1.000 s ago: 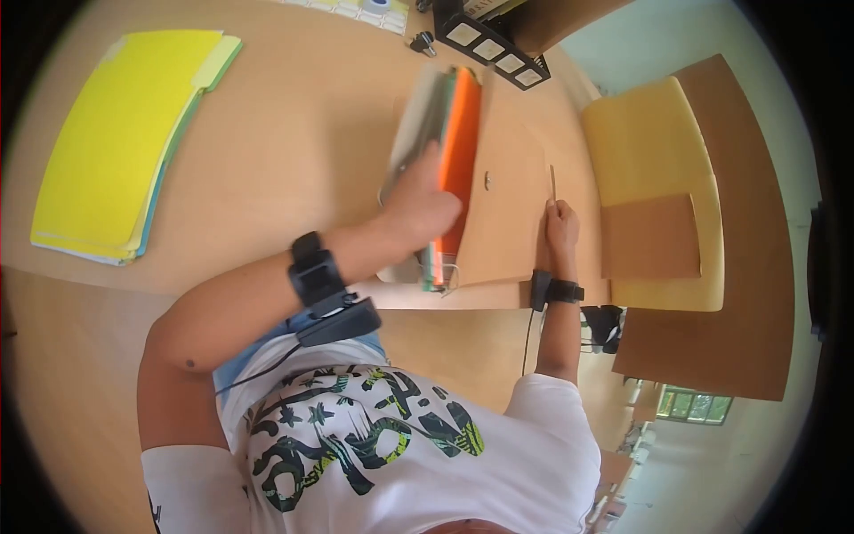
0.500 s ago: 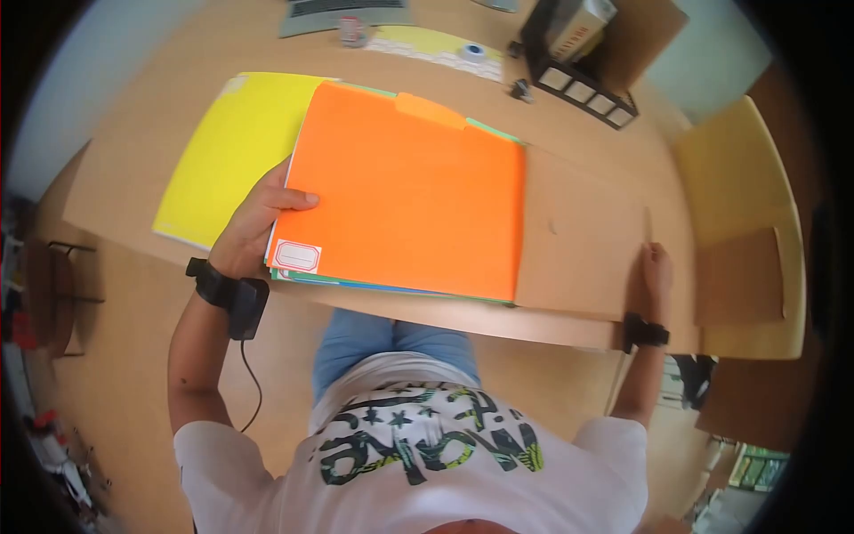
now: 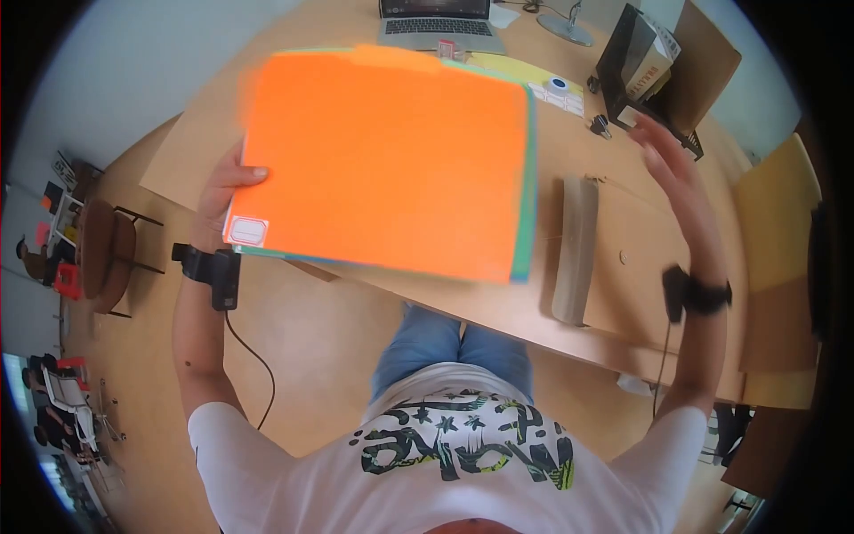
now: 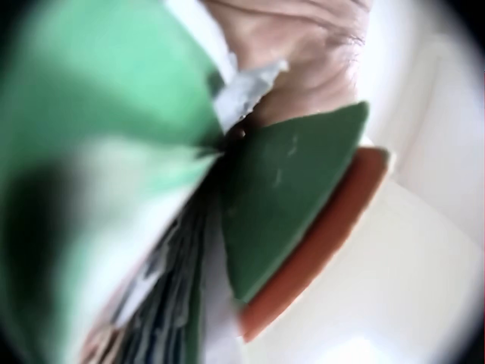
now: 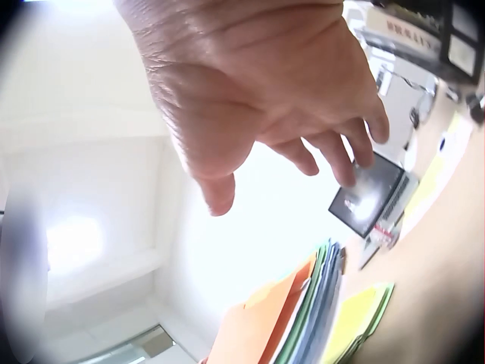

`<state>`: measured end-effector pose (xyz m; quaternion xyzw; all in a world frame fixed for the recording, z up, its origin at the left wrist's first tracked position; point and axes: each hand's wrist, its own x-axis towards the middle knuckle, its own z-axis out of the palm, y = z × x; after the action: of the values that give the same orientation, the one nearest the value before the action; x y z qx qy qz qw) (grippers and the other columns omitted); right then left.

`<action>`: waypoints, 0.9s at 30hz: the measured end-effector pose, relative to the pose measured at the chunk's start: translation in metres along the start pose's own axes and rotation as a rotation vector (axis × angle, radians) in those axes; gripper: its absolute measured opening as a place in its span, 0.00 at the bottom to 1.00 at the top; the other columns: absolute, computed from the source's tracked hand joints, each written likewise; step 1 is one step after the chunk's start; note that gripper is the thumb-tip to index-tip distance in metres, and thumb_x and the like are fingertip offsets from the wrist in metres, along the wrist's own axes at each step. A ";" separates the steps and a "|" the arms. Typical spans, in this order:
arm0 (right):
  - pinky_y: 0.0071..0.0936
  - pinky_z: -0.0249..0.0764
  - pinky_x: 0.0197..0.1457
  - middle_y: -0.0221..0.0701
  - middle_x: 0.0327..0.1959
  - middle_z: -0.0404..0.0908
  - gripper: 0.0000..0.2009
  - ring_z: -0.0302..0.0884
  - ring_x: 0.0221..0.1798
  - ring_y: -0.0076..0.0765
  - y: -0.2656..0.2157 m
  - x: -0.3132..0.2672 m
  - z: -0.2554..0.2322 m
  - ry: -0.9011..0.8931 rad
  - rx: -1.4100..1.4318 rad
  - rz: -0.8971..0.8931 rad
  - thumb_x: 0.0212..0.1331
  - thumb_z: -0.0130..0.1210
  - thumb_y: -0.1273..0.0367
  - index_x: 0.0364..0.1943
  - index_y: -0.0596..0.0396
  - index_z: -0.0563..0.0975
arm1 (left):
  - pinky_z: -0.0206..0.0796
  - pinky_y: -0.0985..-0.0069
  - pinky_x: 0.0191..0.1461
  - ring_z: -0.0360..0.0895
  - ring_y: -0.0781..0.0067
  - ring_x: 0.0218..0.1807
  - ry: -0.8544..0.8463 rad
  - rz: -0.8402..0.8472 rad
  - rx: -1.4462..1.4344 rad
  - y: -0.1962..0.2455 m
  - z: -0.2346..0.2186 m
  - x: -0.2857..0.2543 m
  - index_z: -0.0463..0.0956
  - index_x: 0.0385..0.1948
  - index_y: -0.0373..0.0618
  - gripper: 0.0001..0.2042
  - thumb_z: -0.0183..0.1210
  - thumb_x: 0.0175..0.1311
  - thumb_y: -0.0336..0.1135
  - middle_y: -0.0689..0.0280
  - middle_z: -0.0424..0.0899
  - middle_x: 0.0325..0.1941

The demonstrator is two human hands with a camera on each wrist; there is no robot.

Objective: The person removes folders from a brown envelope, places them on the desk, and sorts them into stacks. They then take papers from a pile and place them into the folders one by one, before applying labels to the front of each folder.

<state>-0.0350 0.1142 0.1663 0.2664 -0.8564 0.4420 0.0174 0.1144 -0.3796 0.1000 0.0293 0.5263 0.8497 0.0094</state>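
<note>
My left hand (image 3: pixel 219 191) grips the left edge of a stack of folders, thumb on top of the orange folder (image 3: pixel 382 160), which is raised above the table. Green and blue folders show beneath it. In the left wrist view the palm (image 4: pixel 295 61) is beside green sheets (image 4: pixel 295 182) and papers seen edge-on. My right hand (image 3: pixel 667 160) is raised with its fingers extended, holding nothing, above a brown folder case (image 3: pixel 640 240) with a grey-brown spine. In the right wrist view the hand (image 5: pixel 265 83) is spread, with the folder stack (image 5: pixel 303 311) beyond it.
A laptop (image 3: pixel 440 28) stands at the back, a small red-and-white item (image 3: pixel 447 50) before it. A black organiser (image 3: pixel 623 67) with books is at back right, near black clips (image 3: pixel 600 126). The yellow folder (image 5: pixel 355 318) shows in the right wrist view. A yellow chair (image 3: pixel 783 214) is at right.
The left hand has lifted the folder stack up and away from the brown case. The right hand has left the case's right side and moved up, its fingers now extended.
</note>
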 end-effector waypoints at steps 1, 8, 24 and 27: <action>0.28 0.62 0.65 0.36 0.57 0.74 0.29 0.67 0.61 0.30 -0.004 0.023 0.013 -0.095 0.053 -0.010 0.65 0.53 0.55 0.64 0.58 0.66 | 0.69 0.66 0.62 0.75 0.61 0.58 -0.016 -0.026 0.024 -0.001 0.005 0.000 0.59 0.63 0.33 0.31 0.56 0.52 0.21 0.54 0.73 0.59; 0.27 0.71 0.61 0.37 0.56 0.76 0.31 0.75 0.56 0.29 0.030 0.056 0.100 -1.160 0.601 0.369 0.57 0.63 0.61 0.61 0.61 0.67 | 0.61 0.69 0.66 0.70 0.65 0.64 -0.088 -0.252 0.024 -0.018 0.048 -0.026 0.57 0.66 0.34 0.37 0.59 0.48 0.21 0.57 0.71 0.63; 0.37 0.72 0.61 0.40 0.57 0.74 0.20 0.75 0.58 0.38 -0.019 0.027 0.204 -0.291 1.147 0.482 0.65 0.49 0.74 0.61 0.60 0.65 | 0.66 0.67 0.62 0.69 0.54 0.64 0.033 0.102 0.205 -0.006 -0.050 0.038 0.53 0.67 0.32 0.32 0.50 0.67 0.44 0.47 0.62 0.69; 0.39 0.72 0.61 0.41 0.56 0.74 0.17 0.75 0.56 0.40 -0.009 0.050 0.276 -0.212 1.328 0.542 0.65 0.48 0.75 0.58 0.61 0.66 | 0.64 0.69 0.64 0.68 0.54 0.64 0.228 0.004 0.790 -0.013 -0.076 0.079 0.53 0.67 0.29 0.31 0.52 0.61 0.29 0.46 0.64 0.68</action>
<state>-0.0172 -0.1230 0.0183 0.0405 -0.4403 0.8295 -0.3412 0.0311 -0.4375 0.0575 -0.0627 0.8098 0.5800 -0.0625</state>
